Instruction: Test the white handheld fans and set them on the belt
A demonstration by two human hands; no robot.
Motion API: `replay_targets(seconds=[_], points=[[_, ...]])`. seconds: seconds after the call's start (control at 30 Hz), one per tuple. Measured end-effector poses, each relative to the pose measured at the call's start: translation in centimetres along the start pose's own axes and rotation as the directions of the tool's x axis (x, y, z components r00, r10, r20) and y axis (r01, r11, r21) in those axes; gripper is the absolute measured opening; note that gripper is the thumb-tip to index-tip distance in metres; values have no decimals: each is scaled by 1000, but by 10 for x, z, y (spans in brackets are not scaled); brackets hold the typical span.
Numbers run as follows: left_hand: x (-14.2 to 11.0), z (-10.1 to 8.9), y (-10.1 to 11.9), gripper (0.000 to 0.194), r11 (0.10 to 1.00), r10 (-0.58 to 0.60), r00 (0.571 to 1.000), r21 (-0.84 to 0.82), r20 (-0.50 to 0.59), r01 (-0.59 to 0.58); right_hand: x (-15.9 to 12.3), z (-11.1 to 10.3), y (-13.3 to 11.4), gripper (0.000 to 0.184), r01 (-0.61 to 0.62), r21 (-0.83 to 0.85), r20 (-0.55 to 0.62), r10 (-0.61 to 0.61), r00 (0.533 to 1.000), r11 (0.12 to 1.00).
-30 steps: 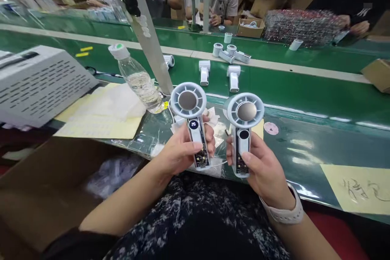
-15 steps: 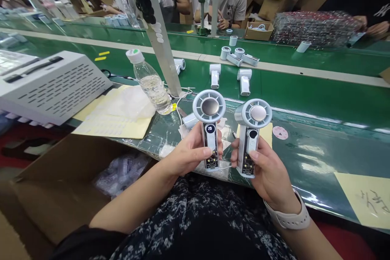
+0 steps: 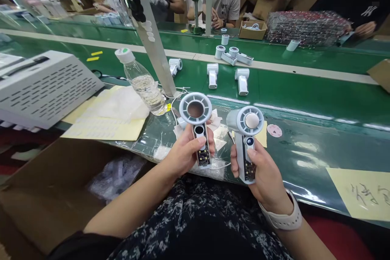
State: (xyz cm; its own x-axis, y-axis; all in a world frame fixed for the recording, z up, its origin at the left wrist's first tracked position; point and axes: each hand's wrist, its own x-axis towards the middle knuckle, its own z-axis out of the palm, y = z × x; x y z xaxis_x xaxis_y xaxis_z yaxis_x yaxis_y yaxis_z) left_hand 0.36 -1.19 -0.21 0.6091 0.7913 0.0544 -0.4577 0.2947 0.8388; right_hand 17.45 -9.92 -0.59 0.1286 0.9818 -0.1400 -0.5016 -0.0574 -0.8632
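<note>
I hold two small white hand-held fans upright over the near edge of the green table. My left hand (image 3: 184, 153) grips the handle of the left fan (image 3: 196, 110), thumb on its front; its round display is dark. My right hand (image 3: 262, 172) grips the handle of the right fan (image 3: 250, 121), whose display reads 20. Both handles show bare circuit boards at the bottom. A white watch band sits on my right wrist.
A water bottle (image 3: 140, 80) and yellow paper sheets (image 3: 103, 124) lie left of the fans, beside a white vented box (image 3: 42, 87). More fans (image 3: 243, 79) rest on the green conveyor (image 3: 304, 89). An open cardboard box (image 3: 55, 187) stands at lower left. Other people work across the belt.
The lit 20 has gone from the left fan's display and now shows on the right fan's. The view shifted slightly; both hands stay closed on the handles.
</note>
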Motion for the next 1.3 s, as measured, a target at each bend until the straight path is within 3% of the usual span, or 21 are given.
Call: replay_targets(seconds=[0.1,0.17,0.43,0.67,0.87,0.97,1.1,1.3], points=[[-2,2,2,39,995,-10,992,104,126,-3,-1,-3,1,26,-31,6,56,30,998,1000],[-1,1,1,37,984,11,989,174,150,-37,-1,-4,1,25,-18,3,58,18,998,1000],[5,-6,-4,39,982,2,998,187,68,-14,-1,-5,-2,24,77,17,-36,-76,996,997],[6,-4,-1,31,968,13,1000,249,13,-16,-3,-9,0,22,58,28,-109,-55,993,998],[5,-4,1,30,956,4,998,291,61,-22,-2,-11,-1,23,47,28,-82,-45,996,999],[6,-5,-1,36,938,-35,999,344,-1,33,-1,-12,0,21,64,24,-78,-62,995,998],[5,-5,-4,48,955,-32,995,291,-91,57,-1,-14,2,22,67,46,-66,-64,996,997],[4,-3,-2,38,980,-138,987,133,-78,148,-1,-17,1,25,37,59,-100,-31,994,998]])
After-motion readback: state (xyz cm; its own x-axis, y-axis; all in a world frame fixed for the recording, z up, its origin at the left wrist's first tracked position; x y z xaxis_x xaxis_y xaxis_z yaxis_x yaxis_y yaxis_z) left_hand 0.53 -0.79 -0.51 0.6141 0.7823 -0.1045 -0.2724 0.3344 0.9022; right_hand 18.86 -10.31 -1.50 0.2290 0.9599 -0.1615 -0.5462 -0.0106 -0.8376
